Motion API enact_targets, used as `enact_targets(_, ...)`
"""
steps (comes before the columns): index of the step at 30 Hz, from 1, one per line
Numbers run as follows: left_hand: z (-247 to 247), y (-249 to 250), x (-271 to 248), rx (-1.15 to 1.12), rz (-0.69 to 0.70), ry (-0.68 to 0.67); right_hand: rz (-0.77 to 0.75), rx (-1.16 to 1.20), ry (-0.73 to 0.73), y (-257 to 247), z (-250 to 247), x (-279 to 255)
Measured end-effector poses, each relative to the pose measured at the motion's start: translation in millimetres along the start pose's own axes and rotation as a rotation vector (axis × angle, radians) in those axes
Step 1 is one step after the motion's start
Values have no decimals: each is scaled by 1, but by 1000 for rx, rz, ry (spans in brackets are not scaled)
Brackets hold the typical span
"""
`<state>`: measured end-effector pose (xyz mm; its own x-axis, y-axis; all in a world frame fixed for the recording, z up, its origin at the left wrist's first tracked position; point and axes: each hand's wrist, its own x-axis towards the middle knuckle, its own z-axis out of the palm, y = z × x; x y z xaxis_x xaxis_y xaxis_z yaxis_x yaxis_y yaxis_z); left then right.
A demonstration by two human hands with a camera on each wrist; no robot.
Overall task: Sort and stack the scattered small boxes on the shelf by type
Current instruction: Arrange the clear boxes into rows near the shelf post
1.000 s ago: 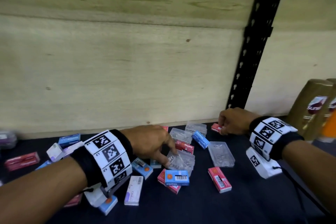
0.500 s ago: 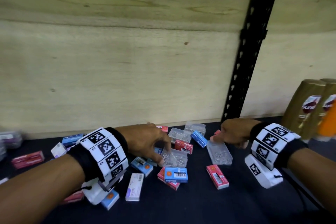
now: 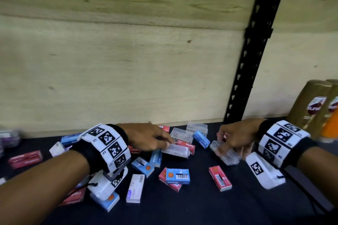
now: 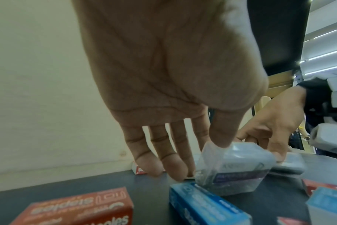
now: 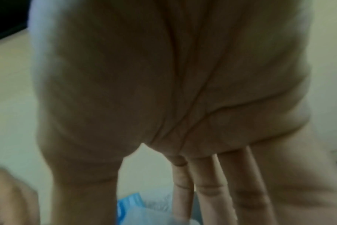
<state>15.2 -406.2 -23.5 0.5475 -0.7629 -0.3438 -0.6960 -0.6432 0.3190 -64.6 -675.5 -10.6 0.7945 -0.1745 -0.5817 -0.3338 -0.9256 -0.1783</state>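
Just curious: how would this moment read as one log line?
left hand: pinches clear box | right hand: grips second clear box | stacks: none yet

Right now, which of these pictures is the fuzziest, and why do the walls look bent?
The right wrist view is the fuzziest: the right hand fills it, dim and smeared. In the left wrist view the left hand is fairly sharp, but the clear plastic box it pinches is motion-blurred. The head view is clearest; its wide lens bows the wooden back panel and blurs the edges.
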Motion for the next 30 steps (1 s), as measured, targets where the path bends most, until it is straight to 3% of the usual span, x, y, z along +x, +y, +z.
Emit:
enact_targets(3, 1, 2, 3, -28, -13, -2, 0, 122, -9, 9, -6, 0)
enact_targets(9, 4, 7, 11, -69, -51, 17, 5, 130, -35, 10, -10, 2)
enact_targets(16, 8, 8, 14, -119, -95, 53, 21, 177, 36, 13, -12, 5)
enact_targets(23, 8, -2, 19, 26, 16, 85, 21, 150, 73, 12, -11, 3)
enact_targets(30, 3, -12, 7, 32, 75, 178, -112, 111, 66, 4, -13, -7)
